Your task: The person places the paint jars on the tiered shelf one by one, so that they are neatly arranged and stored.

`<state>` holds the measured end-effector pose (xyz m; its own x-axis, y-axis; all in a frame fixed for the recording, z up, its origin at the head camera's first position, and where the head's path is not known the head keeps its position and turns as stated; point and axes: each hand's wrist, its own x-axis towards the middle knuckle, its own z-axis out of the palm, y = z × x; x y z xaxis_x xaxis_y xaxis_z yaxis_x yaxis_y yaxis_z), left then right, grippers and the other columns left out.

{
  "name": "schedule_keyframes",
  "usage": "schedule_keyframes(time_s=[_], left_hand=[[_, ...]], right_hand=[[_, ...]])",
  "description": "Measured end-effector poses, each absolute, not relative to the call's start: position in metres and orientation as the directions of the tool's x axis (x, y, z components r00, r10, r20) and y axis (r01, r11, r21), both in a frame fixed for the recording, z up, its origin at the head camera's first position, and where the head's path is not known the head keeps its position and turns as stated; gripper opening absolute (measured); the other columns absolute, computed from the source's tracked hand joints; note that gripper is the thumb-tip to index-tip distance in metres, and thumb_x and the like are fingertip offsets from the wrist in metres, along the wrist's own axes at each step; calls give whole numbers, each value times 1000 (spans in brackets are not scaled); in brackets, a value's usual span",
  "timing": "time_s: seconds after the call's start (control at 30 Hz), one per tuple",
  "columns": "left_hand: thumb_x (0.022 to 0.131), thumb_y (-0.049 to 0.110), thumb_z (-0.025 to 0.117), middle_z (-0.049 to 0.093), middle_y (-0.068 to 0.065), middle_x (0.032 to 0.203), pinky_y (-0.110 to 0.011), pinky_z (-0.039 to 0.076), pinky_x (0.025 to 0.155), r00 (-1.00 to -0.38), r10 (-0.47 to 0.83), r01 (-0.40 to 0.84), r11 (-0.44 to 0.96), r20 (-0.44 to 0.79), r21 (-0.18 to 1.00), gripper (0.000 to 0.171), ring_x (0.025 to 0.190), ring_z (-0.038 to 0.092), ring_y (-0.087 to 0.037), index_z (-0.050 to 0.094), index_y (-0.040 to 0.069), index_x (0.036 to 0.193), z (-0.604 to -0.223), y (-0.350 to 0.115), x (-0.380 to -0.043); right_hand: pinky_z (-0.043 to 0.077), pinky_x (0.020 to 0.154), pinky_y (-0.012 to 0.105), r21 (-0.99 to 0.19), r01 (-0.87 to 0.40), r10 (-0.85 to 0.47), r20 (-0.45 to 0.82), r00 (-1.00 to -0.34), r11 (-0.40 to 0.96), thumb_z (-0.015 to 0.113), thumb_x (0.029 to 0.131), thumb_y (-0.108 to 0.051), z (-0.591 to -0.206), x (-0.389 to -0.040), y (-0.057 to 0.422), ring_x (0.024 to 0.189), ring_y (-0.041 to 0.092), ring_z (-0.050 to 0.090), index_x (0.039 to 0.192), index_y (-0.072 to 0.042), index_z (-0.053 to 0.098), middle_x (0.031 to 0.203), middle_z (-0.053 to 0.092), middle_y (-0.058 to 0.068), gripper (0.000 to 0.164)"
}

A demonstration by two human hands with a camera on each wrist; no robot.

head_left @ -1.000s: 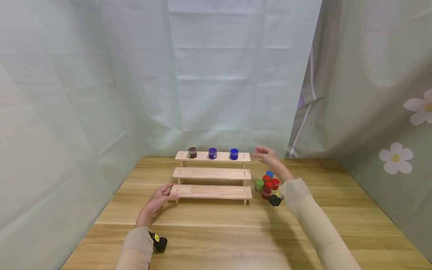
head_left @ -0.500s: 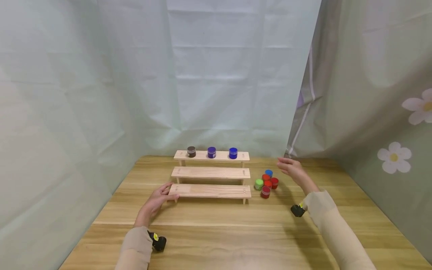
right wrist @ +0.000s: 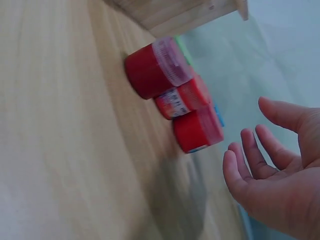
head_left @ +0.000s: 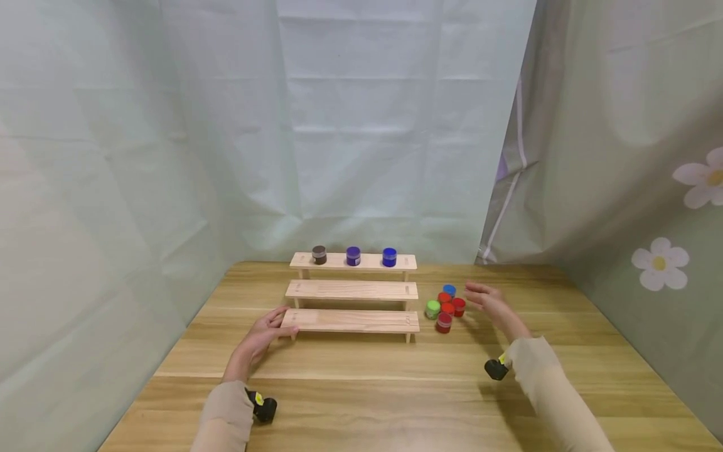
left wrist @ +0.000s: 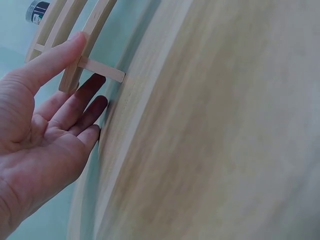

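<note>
A three-tier wooden display stand [head_left: 350, 321] stands on the table, with a black paint jar [head_left: 319, 255], a purple one and a blue paint jar [head_left: 389, 257] spaced along its top tier. My left hand [head_left: 262, 336] holds the left end of the lowest tier; in the left wrist view the thumb lies on the board and the fingers curl beneath it. Just right of a cluster of paint jars, my right hand [head_left: 491, 304] hovers with loosely bent fingers and holds nothing. That cluster has a green jar [head_left: 432, 309], a light blue jar [head_left: 449, 290] and several red jars [right wrist: 159, 67].
The wooden table [head_left: 361, 395] reaches back to a pale curtain [head_left: 361, 157]. Another curtain with white flowers [head_left: 661, 263] closes off the right side. Small black wrist cameras [head_left: 264, 408] sit at both sleeves.
My right hand has moved right from beside the top tier, then lowered toward the jar cluster. My left hand has kept its hold on the stand.
</note>
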<state>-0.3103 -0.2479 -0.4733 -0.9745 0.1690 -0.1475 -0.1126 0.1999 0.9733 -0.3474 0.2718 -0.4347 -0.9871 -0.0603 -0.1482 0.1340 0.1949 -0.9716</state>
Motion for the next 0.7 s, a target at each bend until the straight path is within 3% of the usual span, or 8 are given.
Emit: schedule_keyframes(time_s=[0.07, 0.13, 0.23, 0.3, 0.4, 0.6, 0.7], left_hand=[[89, 12, 69, 28, -30, 155, -60, 10, 121, -975, 168, -112, 200, -147, 973, 82, 146, 25, -45, 21, 4, 154, -474, -248, -311], [89, 12, 69, 29, -30, 154, -60, 11, 121, -975, 163, -115, 203, -149, 972, 82, 145, 26, -45, 21, 4, 155, -474, -247, -312], [89, 12, 69, 29, -31, 154, -60, 11, 121, -975, 159, -118, 211, -154, 970, 82, 145, 27, -46, 21, 4, 155, -474, -246, -311], [89, 13, 69, 28, -31, 154, -60, 11, 121, -975, 161, -118, 216, -155, 969, 82, 145, 26, -46, 21, 4, 155, -474, -247, -310], [89, 13, 69, 26, -32, 155, -61, 12, 120, -975, 164, -114, 221, -152, 969, 82, 145, 25, -47, 20, 5, 155, -474, -247, -310], [89, 13, 69, 26, -32, 155, -62, 11, 120, -975, 162, -116, 219, -153, 969, 82, 145, 25, -46, 21, 5, 155, -474, -246, -312], [88, 11, 69, 26, -31, 155, -61, 11, 121, -975, 161, -117, 211, -152, 970, 82, 146, 25, -45, 22, 4, 154, -474, -247, -312]], right_hand=[[30, 118, 48, -972, 135, -59, -149, -987, 193, 48, 100, -11, -440, -349, 271, 134, 33, 46, 149, 9, 25, 155, 26, 32, 58], [33, 118, 46, -975, 146, -47, -156, -987, 165, 51, 98, -9, -444, -351, 270, 120, 22, 56, 149, 9, 26, 154, 28, 32, 60], [43, 111, 35, -974, 157, -44, -166, -985, 161, 56, 96, -9, -451, -353, 269, 99, 2, 58, 149, 9, 26, 154, 29, 31, 64], [49, 101, 26, -972, 177, -40, -185, -982, 153, 59, 94, -8, -455, -354, 267, 90, -4, 57, 149, 7, 29, 154, 31, 30, 65], [51, 90, 18, -970, 185, -47, -195, -980, 159, 61, 92, -6, -460, -355, 264, 88, -6, 58, 149, 7, 30, 154, 31, 29, 66], [50, 101, 26, -965, 189, -35, -198, -980, 181, 61, 91, -3, -462, -354, 262, 96, -2, 58, 148, 6, 32, 154, 32, 28, 64], [51, 100, 25, -967, 187, -41, -197, -980, 174, 59, 91, -1, -464, -354, 262, 98, 0, 59, 147, 8, 32, 153, 31, 30, 63]])
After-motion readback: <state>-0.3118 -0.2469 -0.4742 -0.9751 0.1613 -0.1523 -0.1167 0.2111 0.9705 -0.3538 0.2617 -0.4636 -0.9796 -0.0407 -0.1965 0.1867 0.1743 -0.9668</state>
